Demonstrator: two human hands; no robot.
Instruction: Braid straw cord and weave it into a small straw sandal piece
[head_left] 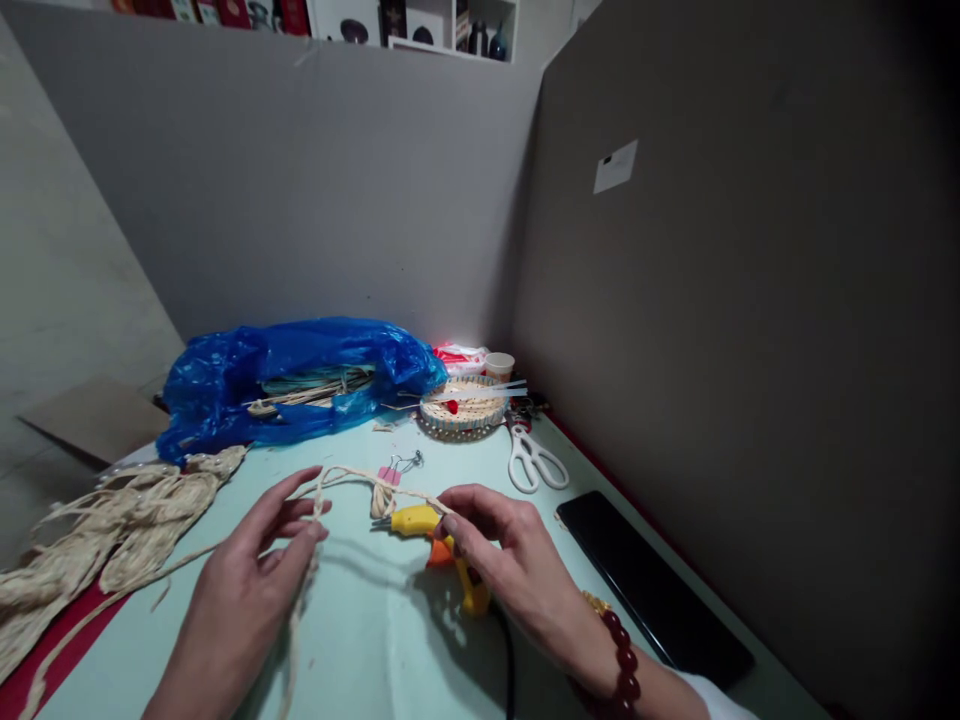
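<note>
- Pale cord (pixel 401 490): strung between the two hands above the worktop (pixel 360 640), a loop near the left hand; one end hangs down past that hand.
- Left hand (pixel 244 580): thumb and index finger pinching the cord, other fingers loosely curled.
- Right hand (pixel 525 570): thumb and index finger pinching the cord; dark red bead bracelet (pixel 624 655) at the wrist.
- Yellow glue gun (pixel 415 520): lies under the cord and right hand, handle partly hidden by them; nearest obstacle. Black cable (pixel 510 660) runs toward the near edge.
- Pink binder clip (pixel 388 476): just beyond the glue gun, on a small bundle of cord.
- White-handled scissors (pixel 534 466): beyond the right hand, handles facing this way.
- Black phone-like slab (pixel 652 590): right side, beside the right forearm.
- Round woven basket (pixel 463 412): far side, translucent sticks (pixel 487 392) across its top; paper cup (pixel 499 366) behind.
- Blue plastic bag (pixel 300 350): far left, open, strands showing inside.
- Braided pieces (pixel 150 520): heaped at left, over a red strip (pixel 64 640); loose cord trails alongside.
</note>
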